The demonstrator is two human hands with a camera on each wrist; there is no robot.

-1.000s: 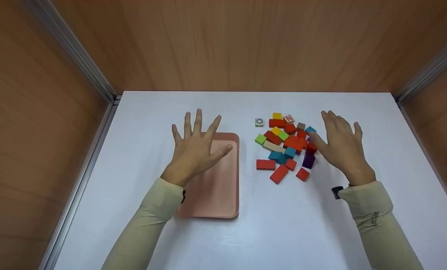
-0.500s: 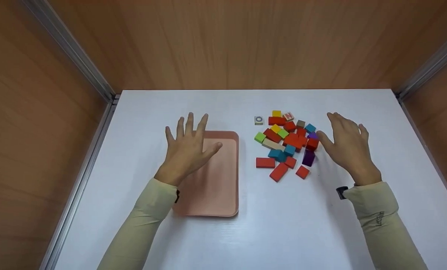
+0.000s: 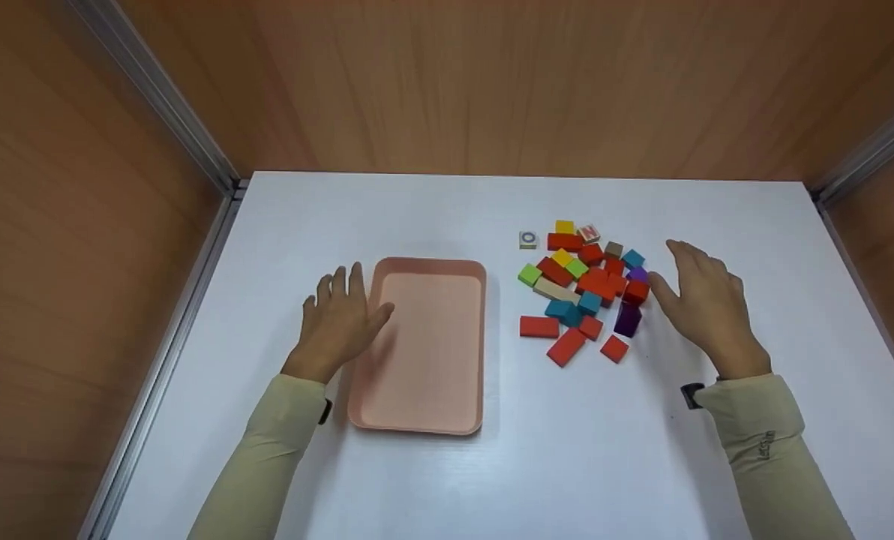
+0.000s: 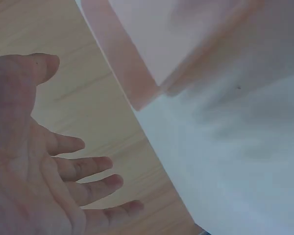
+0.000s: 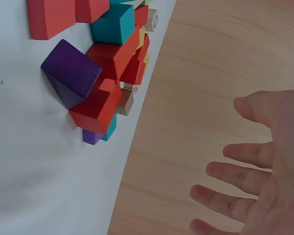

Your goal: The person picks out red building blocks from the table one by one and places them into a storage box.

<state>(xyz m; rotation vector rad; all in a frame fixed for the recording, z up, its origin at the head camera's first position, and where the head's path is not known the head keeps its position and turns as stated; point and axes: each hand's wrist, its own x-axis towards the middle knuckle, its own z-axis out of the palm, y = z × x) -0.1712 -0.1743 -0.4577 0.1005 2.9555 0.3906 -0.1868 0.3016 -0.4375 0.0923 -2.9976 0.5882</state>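
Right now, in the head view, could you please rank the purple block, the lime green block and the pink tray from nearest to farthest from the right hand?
1. The purple block, at the pile's right edge, just left of the right hand.
2. The lime green block, on the pile's left edge.
3. The pink tray, farther left, beside the left hand.

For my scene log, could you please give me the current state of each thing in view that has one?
left hand: open, fingers spread, at the tray's left rim, holding nothing
right hand: open, just right of the blocks, holding nothing
pink tray: flat on the table, holding nothing
pile of blocks: loose heap right of the tray
purple block: tilted at the pile's right edge
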